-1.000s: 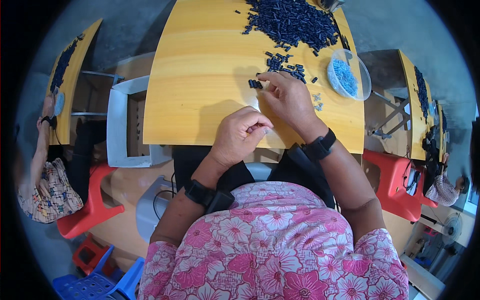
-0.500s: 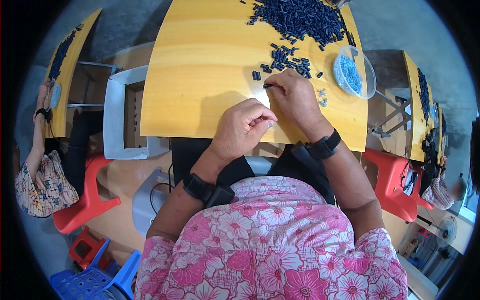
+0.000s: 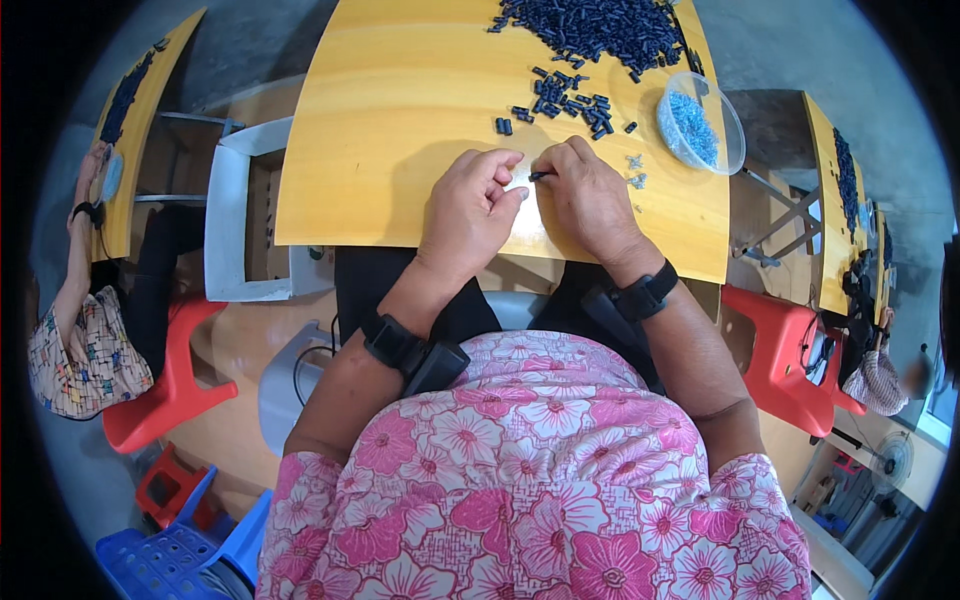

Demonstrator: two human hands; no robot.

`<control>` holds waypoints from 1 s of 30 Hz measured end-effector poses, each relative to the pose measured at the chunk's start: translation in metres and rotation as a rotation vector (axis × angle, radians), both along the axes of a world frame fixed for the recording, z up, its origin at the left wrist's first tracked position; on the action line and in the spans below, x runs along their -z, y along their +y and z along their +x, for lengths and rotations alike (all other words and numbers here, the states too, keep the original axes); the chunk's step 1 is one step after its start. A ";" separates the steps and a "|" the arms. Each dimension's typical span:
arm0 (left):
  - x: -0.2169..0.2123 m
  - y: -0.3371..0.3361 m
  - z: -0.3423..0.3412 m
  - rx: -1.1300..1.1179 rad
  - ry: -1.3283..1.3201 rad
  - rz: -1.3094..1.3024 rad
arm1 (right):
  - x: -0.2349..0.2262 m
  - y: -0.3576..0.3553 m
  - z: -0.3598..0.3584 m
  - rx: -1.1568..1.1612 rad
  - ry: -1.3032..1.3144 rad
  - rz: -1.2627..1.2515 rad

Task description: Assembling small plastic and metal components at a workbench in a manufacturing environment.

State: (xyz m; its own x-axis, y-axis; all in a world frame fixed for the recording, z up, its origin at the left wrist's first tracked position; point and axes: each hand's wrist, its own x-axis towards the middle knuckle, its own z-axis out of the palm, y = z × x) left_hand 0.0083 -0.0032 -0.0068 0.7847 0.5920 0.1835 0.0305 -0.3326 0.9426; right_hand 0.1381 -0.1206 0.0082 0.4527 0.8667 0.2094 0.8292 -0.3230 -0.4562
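While the right hand (image 3: 592, 195) pinches a small dark piece (image 3: 541, 176) at its fingertips just above the yellow table (image 3: 400, 110), the left hand (image 3: 470, 208) curls loosely beside it, fingertips near the piece; whether it grips anything, cannot tell. Risk: piece slips, rolls among loose dark pieces (image 3: 560, 100) near. Clear bowl of blue bits (image 3: 700, 125) stands right, easily knocked. Big heap (image 3: 600, 25) farther back.

A clear bowl (image 3: 700, 125) of light blue pieces stands on the tabletop (image 3: 400, 120); red stools (image 3: 165, 385) and a white crate (image 3: 235, 225) are beside.
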 end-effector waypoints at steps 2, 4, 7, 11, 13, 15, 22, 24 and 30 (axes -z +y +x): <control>0.001 0.001 0.001 0.006 0.009 0.039 | 0.001 -0.002 -0.001 0.008 0.040 0.027; 0.002 0.001 0.000 0.014 0.018 0.079 | 0.003 -0.004 0.000 0.001 0.155 0.090; 0.001 0.001 0.000 0.044 0.077 0.102 | 0.003 -0.005 -0.001 -0.018 0.210 0.114; 0.005 0.002 0.002 0.038 0.064 0.070 | 0.007 -0.006 -0.003 -0.047 0.220 0.176; 0.006 0.002 0.001 0.027 0.083 0.106 | 0.008 -0.006 -0.006 -0.032 0.293 0.196; 0.006 0.002 0.002 0.037 0.077 0.078 | 0.007 -0.007 -0.006 -0.036 0.278 0.196; -0.001 0.003 -0.003 0.098 0.050 0.058 | 0.012 -0.013 -0.013 0.059 1.075 0.415; -0.004 0.003 -0.004 0.117 0.078 0.049 | 0.015 -0.015 -0.013 0.067 1.121 0.438; -0.005 0.005 -0.007 0.152 0.038 0.037 | 0.014 -0.015 -0.014 0.094 1.163 0.438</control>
